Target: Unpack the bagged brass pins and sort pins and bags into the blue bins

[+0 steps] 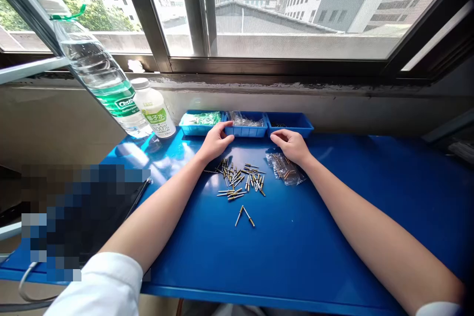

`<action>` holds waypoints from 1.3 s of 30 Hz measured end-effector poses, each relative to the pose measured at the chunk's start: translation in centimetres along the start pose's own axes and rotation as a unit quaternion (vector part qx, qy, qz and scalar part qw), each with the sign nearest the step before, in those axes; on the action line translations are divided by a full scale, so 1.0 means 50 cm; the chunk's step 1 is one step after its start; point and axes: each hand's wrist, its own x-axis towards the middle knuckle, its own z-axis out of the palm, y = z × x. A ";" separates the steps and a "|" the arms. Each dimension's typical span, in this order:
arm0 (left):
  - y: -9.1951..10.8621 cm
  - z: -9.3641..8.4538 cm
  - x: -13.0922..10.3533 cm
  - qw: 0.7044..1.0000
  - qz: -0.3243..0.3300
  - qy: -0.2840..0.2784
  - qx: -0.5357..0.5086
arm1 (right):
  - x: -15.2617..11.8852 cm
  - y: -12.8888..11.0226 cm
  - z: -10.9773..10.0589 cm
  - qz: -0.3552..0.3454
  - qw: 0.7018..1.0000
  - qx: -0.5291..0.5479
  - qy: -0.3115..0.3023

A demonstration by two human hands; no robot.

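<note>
My left hand [217, 142] is at the front left corner of the middle blue bin [249, 132], index finger over its rim and thumb against its front wall. Clear plastic packets lie in that bin. In front of the right blue bin [296, 132], which has small dark pieces inside, my right hand [292, 145] has its fingertips curled together; what is between them, if anything, is hidden. Just below this hand lies a clear plastic bag [287, 170] of pop rivets. Loose pop rivets [232, 174] are heaped between my forearms, with two more [249, 217] closer to me.
The left blue bin [200, 131] holds green-and-white packets. A large water bottle [99, 69] and a white drink bottle [153, 108] stand at the back left of the blue table [296, 266]. A blurred dark object [89, 217] lies left. Behind the bins is the window ledge [296, 79].
</note>
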 end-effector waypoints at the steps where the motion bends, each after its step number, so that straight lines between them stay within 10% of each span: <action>1: -0.001 0.001 0.001 1.000 -0.004 0.004 0.011 | 0.001 0.002 -0.003 0.001 1.000 -0.011 0.004; 16: -0.017 0.003 -0.003 0.992 0.064 0.004 0.108 | 0.000 0.014 -0.027 -0.045 0.988 -0.106 -0.101; 25: -0.028 -0.013 -0.012 0.996 -0.019 0.038 -0.076 | -0.004 0.025 -0.043 -0.077 0.972 -0.057 -0.216; 39: -0.047 -0.020 -0.006 0.982 -0.100 -0.003 -0.161 | -0.008 0.036 -0.047 0.026 0.982 0.103 -0.157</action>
